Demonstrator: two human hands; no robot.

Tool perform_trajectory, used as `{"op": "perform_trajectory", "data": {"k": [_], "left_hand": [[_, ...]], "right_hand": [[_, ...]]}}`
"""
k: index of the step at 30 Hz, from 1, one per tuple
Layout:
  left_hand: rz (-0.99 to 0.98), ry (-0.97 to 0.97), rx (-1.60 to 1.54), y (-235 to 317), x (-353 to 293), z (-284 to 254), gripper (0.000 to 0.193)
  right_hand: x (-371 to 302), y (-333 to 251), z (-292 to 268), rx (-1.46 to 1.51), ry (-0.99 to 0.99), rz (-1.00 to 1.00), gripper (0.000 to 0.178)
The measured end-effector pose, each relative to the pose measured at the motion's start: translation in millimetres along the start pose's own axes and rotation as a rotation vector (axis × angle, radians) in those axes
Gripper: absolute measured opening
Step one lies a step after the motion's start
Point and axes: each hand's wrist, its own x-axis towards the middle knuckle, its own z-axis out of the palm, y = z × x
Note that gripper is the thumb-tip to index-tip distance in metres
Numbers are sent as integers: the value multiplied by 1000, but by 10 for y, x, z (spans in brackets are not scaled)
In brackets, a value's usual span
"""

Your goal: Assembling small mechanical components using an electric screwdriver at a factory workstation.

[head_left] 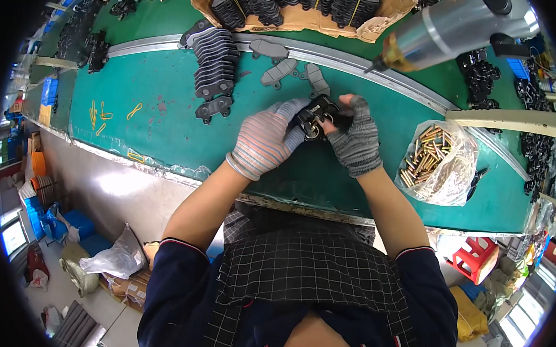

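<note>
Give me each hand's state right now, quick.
Left hand: closed, holding the black part.
Right hand: partly curled, touching the same part; whether it grips cannot be told.

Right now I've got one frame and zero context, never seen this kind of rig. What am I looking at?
No robot here: a person works bare-armed in gloves. The single picture comes from a head-worn fisheye camera looking down, so straight edges bend near the rim and picture left is the wearer's left.

The left hand, in a pale striped glove, and the right hand, in a dark grey glove, together hold a black metal part, apparently a brake caliper.

On the green worktop lie a row of stacked brake pads, three loose brake pads, yellow rubber bands and a clear bag of brass-coloured pins. Beyond sits a cardboard box of more pads; a power driver shows at upper right.
</note>
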Motion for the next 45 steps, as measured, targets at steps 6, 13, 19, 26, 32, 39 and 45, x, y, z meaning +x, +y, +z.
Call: {"op": "perform_trajectory", "data": {"k": [6, 13, 19, 26, 32, 39, 45], "left_hand": [[-206, 205, -395, 88, -4, 303, 48], [-353, 134, -896, -175, -154, 548, 48], [-260, 67, -820, -104, -181, 330, 47], [-255, -140, -87, 135, -281, -36, 41], [59, 77, 187, 169, -497, -190, 40], [294, -110, 390, 114, -183, 30, 36], [172, 44, 263, 236, -225, 40, 27]], "right_hand": [[257, -32, 44, -181, -75, 176, 36], [365, -379, 77, 311, -44, 270, 36], [25, -314, -34, -150, -104, -320, 40], [-139, -242, -176, -322, -236, -337, 61], [159, -310, -447, -163, -669, -491, 68], [742, 22, -189, -707, -308, -23, 43], [819, 57, -160, -830, -360, -136, 44]]}}
